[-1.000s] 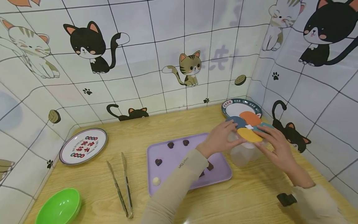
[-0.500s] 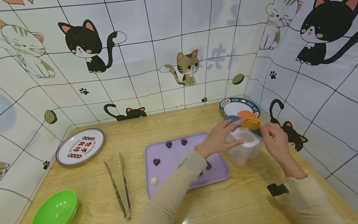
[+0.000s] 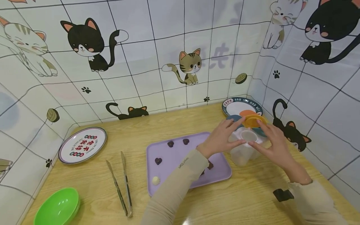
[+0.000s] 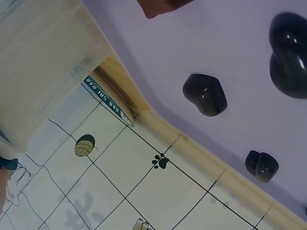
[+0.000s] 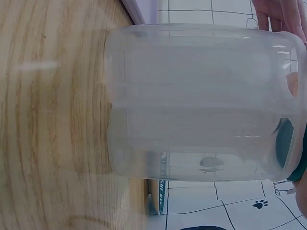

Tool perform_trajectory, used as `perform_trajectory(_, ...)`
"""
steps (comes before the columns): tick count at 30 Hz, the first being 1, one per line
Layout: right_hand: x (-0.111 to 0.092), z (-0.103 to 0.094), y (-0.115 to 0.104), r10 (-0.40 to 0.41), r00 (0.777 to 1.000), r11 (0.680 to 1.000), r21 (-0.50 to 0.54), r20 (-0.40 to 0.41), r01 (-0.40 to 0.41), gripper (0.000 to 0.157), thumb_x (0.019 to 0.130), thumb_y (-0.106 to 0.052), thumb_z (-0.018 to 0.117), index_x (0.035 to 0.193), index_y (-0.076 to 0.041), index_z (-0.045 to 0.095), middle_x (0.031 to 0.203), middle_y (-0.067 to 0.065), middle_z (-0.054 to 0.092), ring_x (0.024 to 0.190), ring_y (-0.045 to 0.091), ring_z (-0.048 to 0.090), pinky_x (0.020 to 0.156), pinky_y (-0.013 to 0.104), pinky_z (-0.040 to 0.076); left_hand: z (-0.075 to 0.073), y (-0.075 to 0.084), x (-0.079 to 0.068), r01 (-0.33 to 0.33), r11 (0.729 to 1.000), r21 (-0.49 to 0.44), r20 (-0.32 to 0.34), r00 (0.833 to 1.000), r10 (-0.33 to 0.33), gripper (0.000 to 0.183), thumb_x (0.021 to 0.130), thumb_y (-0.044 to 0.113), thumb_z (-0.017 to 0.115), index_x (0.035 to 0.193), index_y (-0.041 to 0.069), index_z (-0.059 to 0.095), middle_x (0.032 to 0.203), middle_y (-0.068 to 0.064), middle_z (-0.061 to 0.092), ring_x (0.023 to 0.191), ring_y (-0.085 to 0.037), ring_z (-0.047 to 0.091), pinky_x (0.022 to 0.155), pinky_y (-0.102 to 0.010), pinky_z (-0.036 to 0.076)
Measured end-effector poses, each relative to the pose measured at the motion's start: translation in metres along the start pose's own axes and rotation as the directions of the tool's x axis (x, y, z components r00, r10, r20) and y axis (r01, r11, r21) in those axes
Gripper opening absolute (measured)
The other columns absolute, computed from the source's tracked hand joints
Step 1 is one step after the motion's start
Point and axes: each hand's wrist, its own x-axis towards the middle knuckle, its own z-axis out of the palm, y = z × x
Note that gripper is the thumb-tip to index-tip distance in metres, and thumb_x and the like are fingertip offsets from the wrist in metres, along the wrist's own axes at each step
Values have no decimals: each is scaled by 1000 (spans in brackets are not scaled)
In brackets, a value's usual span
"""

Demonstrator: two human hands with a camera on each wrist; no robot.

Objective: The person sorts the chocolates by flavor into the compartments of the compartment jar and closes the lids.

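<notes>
A clear plastic storage canister (image 3: 242, 156) stands to the right of the lilac tray. Its top has blue, orange, teal and yellow flaps; the yellow flap (image 3: 251, 121) is raised, baring a round opening (image 3: 249, 136). My left hand (image 3: 219, 139) rests at the top's left side, index finger and thumb spread. Extended fingers of my right hand (image 3: 277, 147) touch the yellow flap, with its thumb by the front of the opening. In the right wrist view the canister (image 5: 196, 100) looks see-through, with no contents showing. Its lower side (image 4: 43, 67) fills the left wrist view's upper left corner.
Dark heart-shaped chocolates (image 3: 158, 161), a white round piece (image 3: 156, 180) and brown pieces lie on the lilac tray (image 3: 180, 156). Metal tongs (image 3: 126, 184), a green bowl (image 3: 57, 206) and a plate (image 3: 82, 145) are at left. Another plate (image 3: 242, 104) leans behind the canister.
The yellow flap was closed one second ago; half a second ago the right fingers lifted it. Now the right hand has spread its fingers around flap and opening. The left hand has barely moved.
</notes>
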Motion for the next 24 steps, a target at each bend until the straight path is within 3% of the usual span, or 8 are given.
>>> perform_trajectory(3, -1, 4, 1, 10, 1000, 1000, -11, -19, -11, 79, 77, -60, 52, 134, -7, 38, 109, 25, 52, 101, 26, 43, 88, 48, 25, -1, -1, -1, 0, 1000, 9, 4, 1000, 0, 79, 82, 52, 53, 144, 25, 11, 129, -7, 46, 112, -16, 44, 92, -27, 40)
perform_trajectory(7, 0, 9, 0, 71, 997, 997, 14, -23, -70, 83, 73, -55, 62, 137, -9, 35, 122, 20, 51, 113, 15, 42, 95, 48, 25, -3, -5, -4, 16, 1000, 15, 24, 1000, -16, 79, 82, 52, 53, 144, 25, 11, 129, -6, 45, 112, -15, 44, 93, -26, 40)
perform_trajectory(12, 3, 9, -5, 167, 986, 985, 44, 0, -167, 87, 66, -36, 76, 138, -16, 33, 134, 12, 43, 117, 39, 38, 98, 56, 19, -9, -3, -8, 48, 997, 53, 110, 992, -54, 83, 83, 54, 49, 144, 23, 2, 134, -4, 40, 121, -17, 38, 101, -25, 33)
perform_trajectory(15, 1, 6, -5, 202, 979, 978, 49, -9, -201, 87, 63, -29, 79, 137, -17, 35, 136, -1, 41, 116, 40, 37, 99, 55, 18, -17, 12, -21, 45, 992, 117, 199, 978, -68, 88, 83, 54, 47, 144, 16, -3, 140, -6, 32, 131, -20, 28, 109, -27, 22)
perform_trajectory(17, -2, 3, -4, 232, 972, 972, 46, -19, -231, 87, 62, -24, 79, 137, -19, 35, 137, -8, 39, 118, 40, 36, 101, 53, 17, -27, 25, -40, 48, 987, 156, 255, 963, -88, 87, 84, 56, 46, 144, 14, 0, 144, -8, 26, 135, -22, 21, 111, -30, 16)
perform_trajectory(20, 0, 3, -6, 285, 958, 957, 62, 3, -285, 89, 63, -18, 78, 138, -21, 32, 140, 0, 37, 120, 43, 31, 104, 53, 12, -53, 31, -87, 58, 969, 241, 243, 963, -118, 75, 84, 56, 46, 141, 13, 24, 140, -9, 33, 132, -27, 27, 108, -37, 24)
perform_trajectory(22, -1, 4, -7, 311, 950, 948, 62, 18, -311, 90, 64, -17, 77, 139, -24, 30, 141, 1, 35, 123, 44, 28, 105, 54, 9, -73, 26, -124, 153, 945, 290, 213, 952, -220, 68, 83, 56, 48, 135, 14, 38, 135, -8, 40, 129, -29, 32, 106, -41, 28)
perform_trajectory(24, -2, 6, -8, 333, 942, 940, 62, 36, -335, 91, 64, -17, 77, 140, -25, 28, 141, 7, 35, 125, 44, 26, 106, 55, 8, -89, 12, -164, 267, 894, 360, 109, 940, -324, 61, 80, 55, 53, 123, 12, 51, 123, -10, 52, 119, -31, 44, 99, -43, 35)
